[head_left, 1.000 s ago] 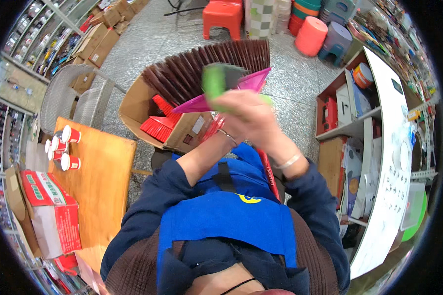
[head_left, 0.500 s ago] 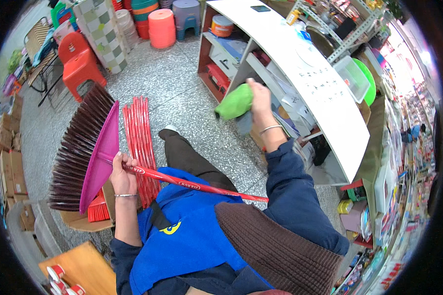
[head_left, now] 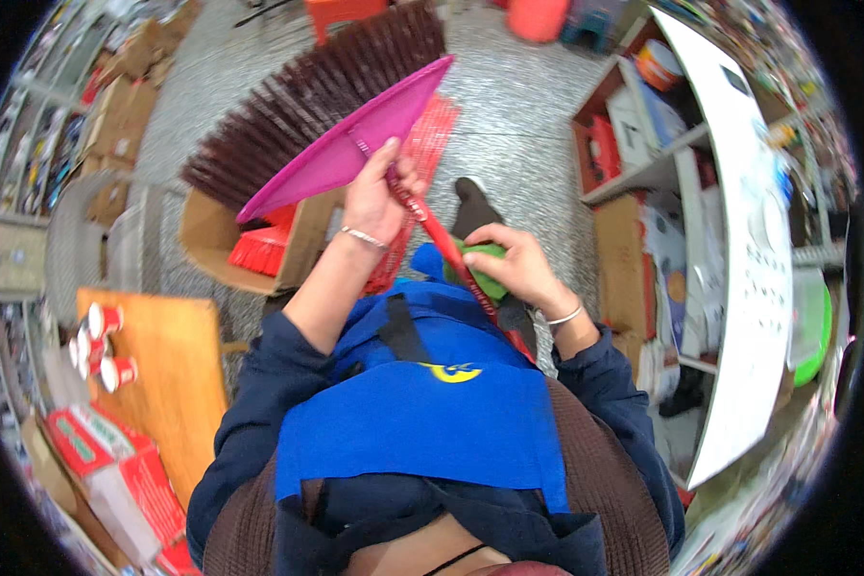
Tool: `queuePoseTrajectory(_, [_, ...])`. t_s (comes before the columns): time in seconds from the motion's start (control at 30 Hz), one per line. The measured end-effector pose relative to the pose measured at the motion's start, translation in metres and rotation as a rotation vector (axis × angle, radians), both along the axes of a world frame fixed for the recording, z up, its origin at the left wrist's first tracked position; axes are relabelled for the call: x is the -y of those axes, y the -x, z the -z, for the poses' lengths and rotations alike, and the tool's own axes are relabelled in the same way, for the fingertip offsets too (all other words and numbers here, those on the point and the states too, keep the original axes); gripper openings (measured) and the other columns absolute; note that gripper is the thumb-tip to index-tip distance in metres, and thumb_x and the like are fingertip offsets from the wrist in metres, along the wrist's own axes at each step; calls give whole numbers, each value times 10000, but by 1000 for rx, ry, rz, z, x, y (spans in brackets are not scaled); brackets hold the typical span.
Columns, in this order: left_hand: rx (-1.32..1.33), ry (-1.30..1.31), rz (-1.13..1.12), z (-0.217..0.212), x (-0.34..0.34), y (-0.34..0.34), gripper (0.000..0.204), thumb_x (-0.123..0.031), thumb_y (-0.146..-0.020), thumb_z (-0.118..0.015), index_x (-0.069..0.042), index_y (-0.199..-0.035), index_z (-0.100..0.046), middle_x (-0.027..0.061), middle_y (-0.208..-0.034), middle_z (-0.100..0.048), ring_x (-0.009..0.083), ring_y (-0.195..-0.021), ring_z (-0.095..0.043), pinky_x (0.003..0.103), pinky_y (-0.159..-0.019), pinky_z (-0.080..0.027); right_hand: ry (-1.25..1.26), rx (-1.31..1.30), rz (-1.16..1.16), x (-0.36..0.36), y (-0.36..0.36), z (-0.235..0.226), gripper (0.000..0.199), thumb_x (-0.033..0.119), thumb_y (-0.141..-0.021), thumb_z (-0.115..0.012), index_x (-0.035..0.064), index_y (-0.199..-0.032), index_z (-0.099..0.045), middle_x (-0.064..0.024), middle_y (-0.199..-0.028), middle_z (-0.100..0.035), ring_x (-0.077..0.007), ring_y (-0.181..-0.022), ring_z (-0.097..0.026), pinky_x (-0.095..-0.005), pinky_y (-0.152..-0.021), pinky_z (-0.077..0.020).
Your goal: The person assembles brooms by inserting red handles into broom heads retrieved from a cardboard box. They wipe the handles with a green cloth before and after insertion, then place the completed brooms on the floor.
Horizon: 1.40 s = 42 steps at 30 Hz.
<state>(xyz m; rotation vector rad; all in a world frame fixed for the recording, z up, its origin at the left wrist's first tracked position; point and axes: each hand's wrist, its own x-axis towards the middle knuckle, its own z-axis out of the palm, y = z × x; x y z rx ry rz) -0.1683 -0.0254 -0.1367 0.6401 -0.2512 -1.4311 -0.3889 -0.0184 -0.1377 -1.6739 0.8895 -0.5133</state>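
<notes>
My left hand (head_left: 379,195) is wrapped round the red handle of a broom (head_left: 350,158), just below its magenta head. Dark brown bristles fan out toward the upper left, and the handle slants down to the right across my blue apron. In my right hand (head_left: 518,269) is a green cloth (head_left: 483,267), bunched up and pressed against the handle farther down. The handle's lower end runs down past that hand along the apron's right side. Beyond the handle, a bundle of red sticks (head_left: 439,125) lies on the floor, partly covered by the broom head.
A cardboard box (head_left: 302,245) holding red brush-like pieces stands under the broom head. At left is a wooden table (head_left: 178,365) with several red and white cups (head_left: 106,320). A white counter (head_left: 739,384) with open shelves stands at right. A grey chair (head_left: 130,230) is behind the table.
My right hand has come back from beside the counter with the green cloth and now presses it to the broom handle. The broom has shifted right and up in view as the view turned.
</notes>
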Motion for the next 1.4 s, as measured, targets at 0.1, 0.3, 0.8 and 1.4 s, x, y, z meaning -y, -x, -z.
queuePoseTrajectory(0.1, [110,-68,-66,-15,3,-21,209,-239,-889,-558,-79,-767,-503,34,-628,-473,148,-558,-425,309,-568,-405,619,-306,29,-9,-40,0,336,389,-696,-704,89,-830,-634,-91,-754,-589,-281,-741,-595,-373,-635,-482])
queuePoseTrajectory(0.3, [255,-196,-185,-31,-2,-47,211,-289,-898,-545,-83,-859,-518,64,-682,-534,180,-633,-534,385,-594,-490,870,-423,46,-23,-67,6,309,311,-661,-715,91,-835,-587,-66,-722,-574,-245,-676,-561,-363,-594,-464])
queuePoseTrajectory(0.8, [498,15,-280,-27,-31,-51,445,-381,-960,-367,21,-1066,-525,151,-926,-612,217,-794,-608,364,-753,-509,215,30,-138,-18,-49,13,397,135,-714,-695,1,-1074,-592,-38,-812,-619,-171,-730,-585,-281,-671,-462])
queuePoseTrajectory(1.4, [1,233,-178,-52,-23,-33,482,-511,-927,-329,-42,-888,-437,48,-745,-446,147,-609,-399,284,-600,-364,41,5,-202,-12,-50,-15,412,298,-761,-667,23,-1064,-612,-125,-878,-655,-186,-763,-627,-296,-733,-480])
